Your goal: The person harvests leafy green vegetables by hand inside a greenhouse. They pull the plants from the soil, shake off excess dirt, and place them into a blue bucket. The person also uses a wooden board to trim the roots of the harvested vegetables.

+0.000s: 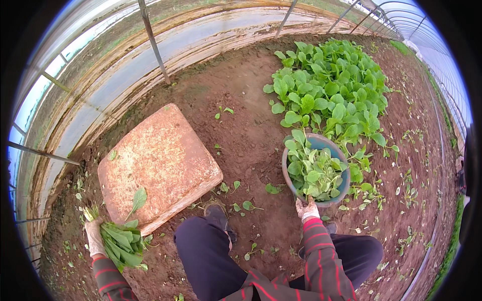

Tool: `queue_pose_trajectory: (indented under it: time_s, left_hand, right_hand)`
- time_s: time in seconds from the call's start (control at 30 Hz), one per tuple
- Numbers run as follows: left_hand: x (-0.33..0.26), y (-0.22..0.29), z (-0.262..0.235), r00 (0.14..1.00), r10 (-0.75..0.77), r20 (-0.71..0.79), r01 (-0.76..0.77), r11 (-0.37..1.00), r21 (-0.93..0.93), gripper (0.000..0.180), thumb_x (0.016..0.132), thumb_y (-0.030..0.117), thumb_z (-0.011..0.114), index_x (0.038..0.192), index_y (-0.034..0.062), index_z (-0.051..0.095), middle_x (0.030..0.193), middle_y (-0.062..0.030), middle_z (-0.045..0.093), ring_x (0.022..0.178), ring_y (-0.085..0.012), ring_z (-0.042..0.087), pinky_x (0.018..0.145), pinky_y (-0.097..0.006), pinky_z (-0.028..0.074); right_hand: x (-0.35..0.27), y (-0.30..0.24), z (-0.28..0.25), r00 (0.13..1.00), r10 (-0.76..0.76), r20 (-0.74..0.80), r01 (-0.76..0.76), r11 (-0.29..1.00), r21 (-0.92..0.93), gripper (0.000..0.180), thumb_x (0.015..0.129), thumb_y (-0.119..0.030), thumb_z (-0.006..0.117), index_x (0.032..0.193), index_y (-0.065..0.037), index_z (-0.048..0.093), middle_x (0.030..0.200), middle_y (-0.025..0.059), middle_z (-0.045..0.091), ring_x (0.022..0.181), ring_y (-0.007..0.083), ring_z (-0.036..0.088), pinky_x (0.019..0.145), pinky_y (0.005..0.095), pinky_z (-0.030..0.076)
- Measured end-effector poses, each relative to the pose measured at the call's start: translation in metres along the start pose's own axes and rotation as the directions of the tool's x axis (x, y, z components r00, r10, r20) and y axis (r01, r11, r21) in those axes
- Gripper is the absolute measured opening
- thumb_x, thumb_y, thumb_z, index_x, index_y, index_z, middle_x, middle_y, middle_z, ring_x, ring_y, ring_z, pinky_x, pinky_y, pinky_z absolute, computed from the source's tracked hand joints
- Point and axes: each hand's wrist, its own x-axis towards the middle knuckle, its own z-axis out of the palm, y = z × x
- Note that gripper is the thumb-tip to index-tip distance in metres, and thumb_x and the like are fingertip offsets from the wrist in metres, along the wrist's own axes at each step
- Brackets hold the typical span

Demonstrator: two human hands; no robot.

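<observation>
At the left, my gloved left hand point(94, 236) is closed round the stems of a bunch of leafy greens point(122, 244). Its leaves hang beside the near corner of a soil-stained, pale block or upturned box point(160, 155). One loose leaf point(139, 199) lies against that block's near side. My right hand point(307, 208), also gloved, grips the near rim of a round basin point(327, 144) in front of my right knee. Plucked leaves point(316, 173) fill much of the basin. The fingertips of the right hand are partly hidden by leaves and rim.
A dense patch of growing greens point(336, 90) stands beyond the basin. Fallen leaves point(248, 205) dot the brown soil point(241, 125). Metal poles point(153, 40) and plastic sheeting point(201, 42) wall off the far left side. A thin hose or pipe point(424, 263) runs along the right.
</observation>
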Motion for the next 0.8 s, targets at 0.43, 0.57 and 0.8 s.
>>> queue_pose_trajectory:
  time_s: [0.43,0.57,0.8]
  left_hand:
    - [-0.048,-0.079,0.015,0.835,-0.462,0.298,0.546,0.762,-0.349,0.022,0.075,0.027,0.054,0.08,0.0061,0.055,0.071,-0.0076,0.056,0.06,-0.0237,0.056,0.058,-0.033,0.048]
    - [-0.053,-0.061,0.042,0.775,-0.492,0.396,0.623,0.701,-0.347,0.024,0.075,0.025,0.053,0.088,0.0054,0.053,0.076,-0.0085,0.057,0.062,-0.0252,0.056,0.06,-0.035,0.049]
    - [-0.074,-0.035,0.054,0.803,-0.396,0.445,0.571,0.723,-0.387,0.023,0.075,0.022,0.053,0.091,0.0053,0.052,0.077,-0.0084,0.056,0.064,-0.0246,0.056,0.061,-0.036,0.05]
  right_hand:
    - [-0.077,0.209,0.201,0.532,0.484,0.695,0.393,0.586,-0.709,0.049,0.09,-0.029,0.049,0.13,-0.003,0.038,0.131,0.0071,0.042,0.122,0.0149,0.037,0.101,0.025,0.027]
    - [-0.043,0.236,0.215,0.687,0.388,0.615,0.468,0.412,-0.782,0.058,0.087,-0.038,0.052,0.131,-0.003,0.036,0.13,0.0087,0.043,0.12,0.0172,0.038,0.1,0.0276,0.029]
    - [-0.082,0.174,0.245,0.721,0.327,0.611,0.574,0.212,-0.791,0.063,0.083,-0.045,0.055,0.124,0.001,0.041,0.12,0.0139,0.049,0.109,0.0205,0.047,0.092,0.0305,0.037]
